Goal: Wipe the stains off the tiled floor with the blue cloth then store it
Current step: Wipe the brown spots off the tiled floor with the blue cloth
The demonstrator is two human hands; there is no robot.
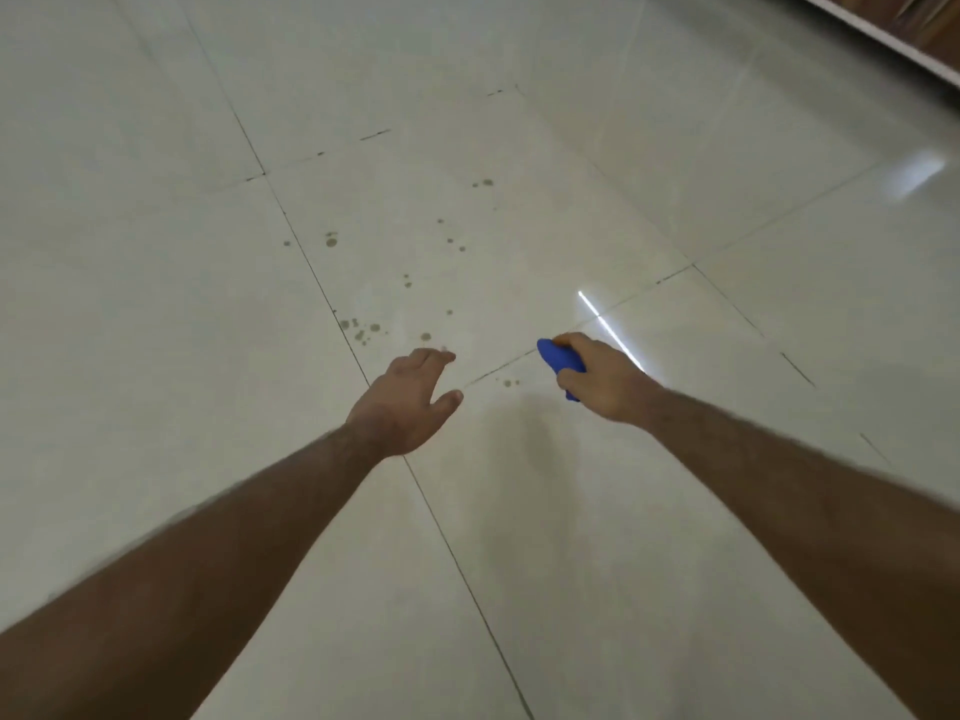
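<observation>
Pale glossy floor tiles (pixel 519 511) fill the view, crossed by thin dark grout lines. Several small brownish stains (pixel 363 328) dot the tile ahead of my hands, with more spots (pixel 330 240) farther off and a pair (pixel 510 382) between my hands. My right hand (pixel 605 379) is closed around a bunched blue cloth (pixel 558 358), which sticks out past the fingers above the floor. My left hand (pixel 410 397) hovers open with fingers spread, holding nothing, just short of the nearest stains.
A wooden piece of furniture with a white lower edge (pixel 883 33) runs along the top right corner. A bright light reflection (pixel 608 330) streaks the tile beside my right hand.
</observation>
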